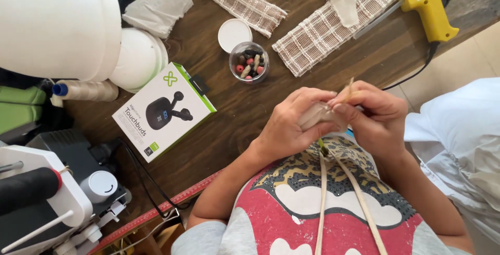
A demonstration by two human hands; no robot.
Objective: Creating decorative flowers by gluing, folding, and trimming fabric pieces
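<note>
My left hand [289, 125] and my right hand [372, 117] meet over the table's near edge, both closed on a small beige cloth piece [319, 114]. The right fingers also pinch a thin tan strand [350, 84] sticking up from it. Two pale cords [323, 192] hang down from the hands over my red and white shirt. A small clear cup of coloured beads [249, 62] stands on the wood just beyond my left hand, with its white lid [234, 34] beside it.
Woven checked fabric strips [323, 31] and a yellow glue gun [429, 5] lie at the far side. A white and green earbud box [164, 110], a thread spool [86, 91], a white lamp [57, 23] and a sewing machine [47, 192] crowd the left.
</note>
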